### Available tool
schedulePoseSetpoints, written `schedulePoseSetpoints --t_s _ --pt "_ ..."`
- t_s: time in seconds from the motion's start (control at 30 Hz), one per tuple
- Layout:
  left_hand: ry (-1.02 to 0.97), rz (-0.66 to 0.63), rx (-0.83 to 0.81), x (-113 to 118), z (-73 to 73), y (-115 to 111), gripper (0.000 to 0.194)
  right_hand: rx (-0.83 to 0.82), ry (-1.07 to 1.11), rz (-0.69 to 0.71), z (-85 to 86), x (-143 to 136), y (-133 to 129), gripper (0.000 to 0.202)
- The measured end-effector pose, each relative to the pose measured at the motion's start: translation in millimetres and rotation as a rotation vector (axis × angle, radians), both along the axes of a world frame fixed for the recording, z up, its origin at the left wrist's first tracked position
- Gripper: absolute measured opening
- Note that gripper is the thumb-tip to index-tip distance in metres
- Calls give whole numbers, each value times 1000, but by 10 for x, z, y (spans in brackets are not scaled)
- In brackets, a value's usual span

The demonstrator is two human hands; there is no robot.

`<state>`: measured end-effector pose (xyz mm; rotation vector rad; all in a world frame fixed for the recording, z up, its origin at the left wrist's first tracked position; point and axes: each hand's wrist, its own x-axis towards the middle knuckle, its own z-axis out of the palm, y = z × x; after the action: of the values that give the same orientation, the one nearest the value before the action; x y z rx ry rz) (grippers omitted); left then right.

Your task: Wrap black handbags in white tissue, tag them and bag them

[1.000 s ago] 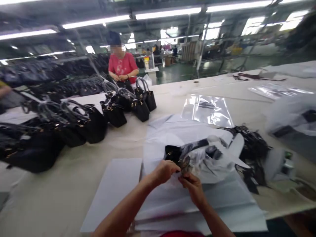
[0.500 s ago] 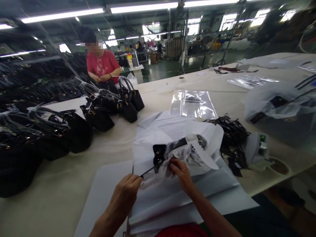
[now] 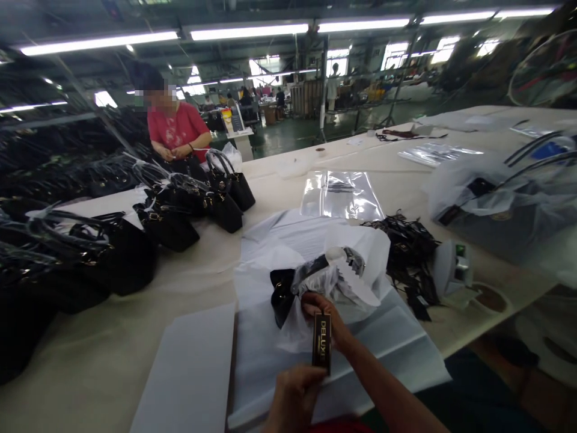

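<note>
A black hang tag (image 3: 321,344) with gold "DELUXE" lettering stands almost upright in front of me. My left hand (image 3: 294,394) pinches its lower end. My right hand (image 3: 314,302) is closed, with its fingertips at the wrapped black bag (image 3: 282,294); the tag's top overlaps this hand, and what the fingers grip is hidden. Clear film and thin white wrapping (image 3: 295,334) surround the bag and its handles. A toothed white strip (image 3: 358,279) lies over the wrapping. Beneath everything are large white paper sheets (image 3: 360,355).
Several black handbags (image 3: 130,252) with wrapped handles line the left of the table. Shiny clear bags (image 3: 342,195) lie beyond the paper. Right of it are a heap of black tags (image 3: 410,252), a tape dispenser (image 3: 452,264) and a wrapped handbag (image 3: 505,222). A person in red (image 3: 178,129) stands across the table.
My left hand has moved right and closer to me, and the tag's lettered face now shows. The dark strip stretched from that hand to the bag is no longer visible. My view has shifted slightly.
</note>
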<state>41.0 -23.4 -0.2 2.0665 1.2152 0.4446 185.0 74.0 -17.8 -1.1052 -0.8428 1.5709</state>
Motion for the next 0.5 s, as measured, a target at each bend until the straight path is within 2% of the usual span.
schedulePoseSetpoints --t_s 0.07,0.1,0.17,0.2,0.27,0.33,0.4,0.5 --pt "118 98 -69 42 -372 85 35 -8 -14 54 39 102 -19 37" --pt "183 98 -95 17 -527 117 36 2 -31 76 59 149 -42 38" --pt "272 47 -95 -64 -740 157 41 29 -62 133 81 214 -112 41" --pt "281 13 -57 -96 -793 167 43 37 -85 167 75 225 -154 44" --pt "257 -90 66 -105 -802 180 47 55 -180 215 25 211 -240 43" --pt "225 -240 151 -50 -733 191 50 76 -337 194 -54 174 -313 27" --pt "249 -349 151 4 -646 199 57 115 -496 118 -123 157 -362 17" --pt "284 -416 77 -45 -496 222 64 240 -704 -53 -145 193 -397 12"
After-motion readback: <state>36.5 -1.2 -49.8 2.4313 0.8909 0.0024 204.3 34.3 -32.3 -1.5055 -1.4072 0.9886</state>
